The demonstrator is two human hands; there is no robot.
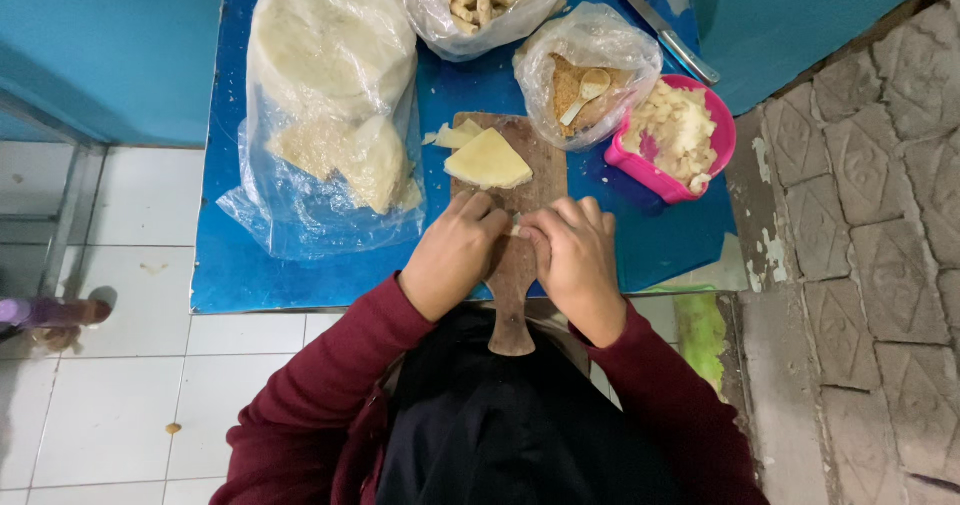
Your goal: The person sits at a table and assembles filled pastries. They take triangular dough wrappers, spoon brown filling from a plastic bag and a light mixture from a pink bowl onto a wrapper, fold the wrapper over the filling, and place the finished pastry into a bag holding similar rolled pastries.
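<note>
Both the left hand [455, 250] and right hand [575, 255] pinch a small pale roll [516, 229] over the wooden board [515, 275], fingers curled closed.

Both hands [455, 255] [577, 260] together on wooden board [515, 275], beside pale wrapper [487, 159].

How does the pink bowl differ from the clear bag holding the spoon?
The pink bowl is rigid and opaque, holding pale chopped pieces; the clear bag is soft and see-through, holding brown crumbs. Only the bag contains a spoon. Both sit open on the blue table.
</note>
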